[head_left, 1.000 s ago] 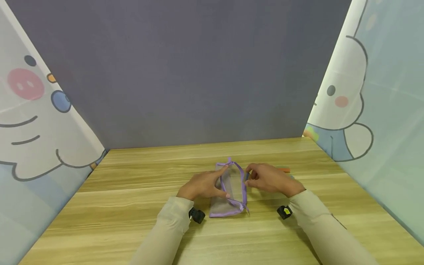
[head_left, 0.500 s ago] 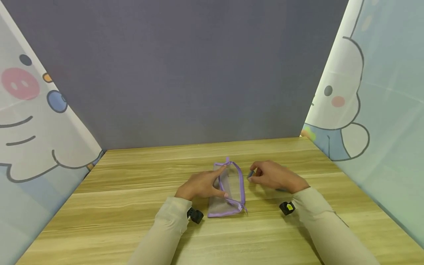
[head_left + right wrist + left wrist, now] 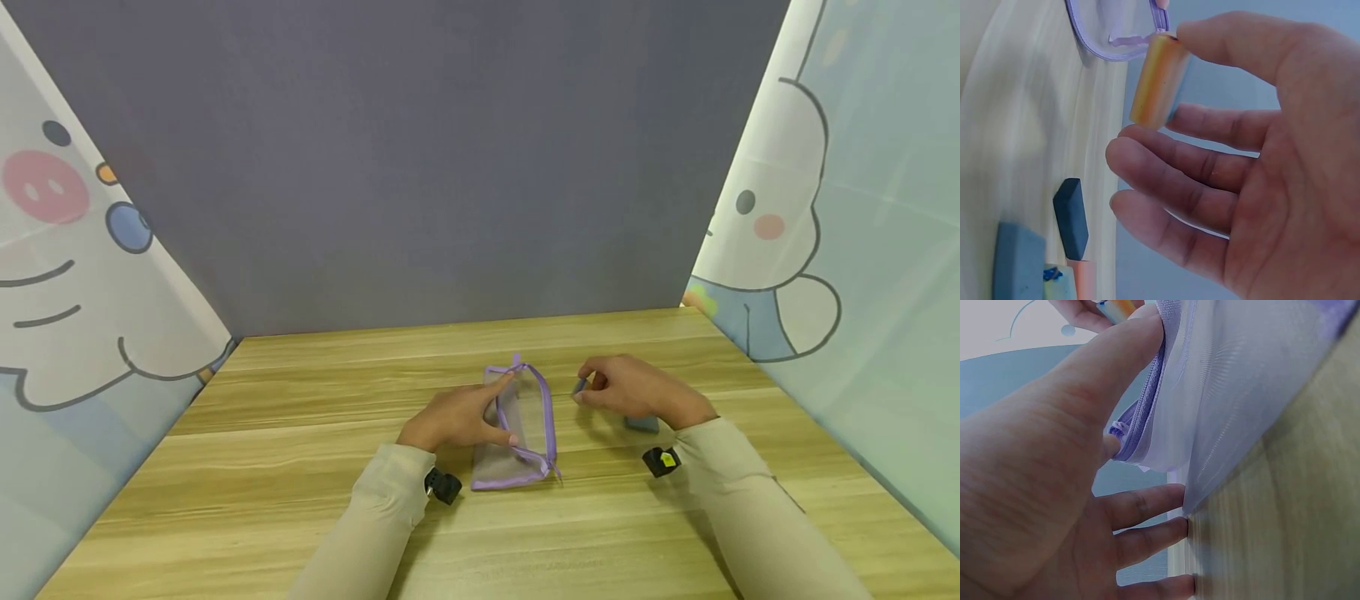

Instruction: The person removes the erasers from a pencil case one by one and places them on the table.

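A mesh pouch with purple zipper edging (image 3: pixel 551 421) lies on the table, its mouth spread apart. My left hand (image 3: pixel 457 419) rests on it, thumb and index finger stretched out along the mouth. In the left wrist view, the thumb (image 3: pixel 1125 356) lies against the zipper and the other fingers are straight, tips near the table. To the right of the pouch, my right hand (image 3: pixel 633 389) pinches a small block (image 3: pixel 1159 84), yellow-orange with a blue side, between thumb and index finger. It is held above the table, apart from the pouch; its other fingers are loosely bent.
Below the right hand lies a grey-blue block (image 3: pixel 642 424). The right wrist view shows several loose blocks: a dark one (image 3: pixel 1071 219), a blue one (image 3: pixel 1019 262), a pale yellow one (image 3: pixel 1060 284) and a pink one (image 3: pixel 1085 278). A dark panel (image 3: pixel 450 167) stands behind the wooden table.
My right hand has moved right, away from the pouch's edge, with the block still pinched. The grey-blue block has come into sight beneath it. My left hand has stayed on the pouch.
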`<state>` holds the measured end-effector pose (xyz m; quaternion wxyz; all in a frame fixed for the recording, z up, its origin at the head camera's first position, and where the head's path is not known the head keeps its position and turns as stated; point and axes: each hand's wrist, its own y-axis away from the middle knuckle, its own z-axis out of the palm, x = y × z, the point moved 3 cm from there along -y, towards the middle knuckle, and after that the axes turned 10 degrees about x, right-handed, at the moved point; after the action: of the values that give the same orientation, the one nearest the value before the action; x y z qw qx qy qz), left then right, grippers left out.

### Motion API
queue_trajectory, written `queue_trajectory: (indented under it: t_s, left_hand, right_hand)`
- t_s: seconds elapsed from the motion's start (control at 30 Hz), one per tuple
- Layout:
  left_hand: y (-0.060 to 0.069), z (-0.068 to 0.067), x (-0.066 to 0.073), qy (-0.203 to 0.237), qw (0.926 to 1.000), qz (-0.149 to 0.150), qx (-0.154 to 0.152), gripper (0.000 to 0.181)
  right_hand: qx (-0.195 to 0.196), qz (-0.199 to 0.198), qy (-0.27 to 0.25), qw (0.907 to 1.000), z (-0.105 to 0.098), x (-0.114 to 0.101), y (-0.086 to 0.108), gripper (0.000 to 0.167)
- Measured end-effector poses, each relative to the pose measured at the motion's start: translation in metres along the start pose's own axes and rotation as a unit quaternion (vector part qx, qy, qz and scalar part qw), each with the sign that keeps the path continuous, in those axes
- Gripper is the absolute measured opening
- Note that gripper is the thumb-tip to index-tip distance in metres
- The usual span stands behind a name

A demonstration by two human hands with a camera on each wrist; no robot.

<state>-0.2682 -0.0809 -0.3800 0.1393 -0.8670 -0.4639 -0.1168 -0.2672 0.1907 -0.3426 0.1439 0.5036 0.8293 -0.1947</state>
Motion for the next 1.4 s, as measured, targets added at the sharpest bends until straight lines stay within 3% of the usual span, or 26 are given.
queue_trajectory:
  t_s: [0.43,0.83,1.1,1.4]
  left_hand:
    - [0.000,0.000,-0.001,-0.001,1.0000,0.002,0.002,0.103]
    - [0.000,0.002,0.000,0.011,0.9999,0.005,0.010,0.094]
    - [-0.003,0.003,0.004,0.004,0.9992,0.030,0.025,0.089]
    - [-0.004,0.006,0.004,-0.002,0.9993,0.016,0.033,0.096]
  right_hand:
    - [-0.003,0.000,0.008,1.0000,-0.008,0.002,0.003,0.042]
    - [-0.033,0.009,0.002,0.9994,-0.008,0.007,0.009,0.041]
    - [-0.041,0.011,0.000,0.9991,-0.009,0.010,0.011,0.044]
    - [-0.052,0.022,0.010,0.9983,-0.004,0.013,0.009,0.049]
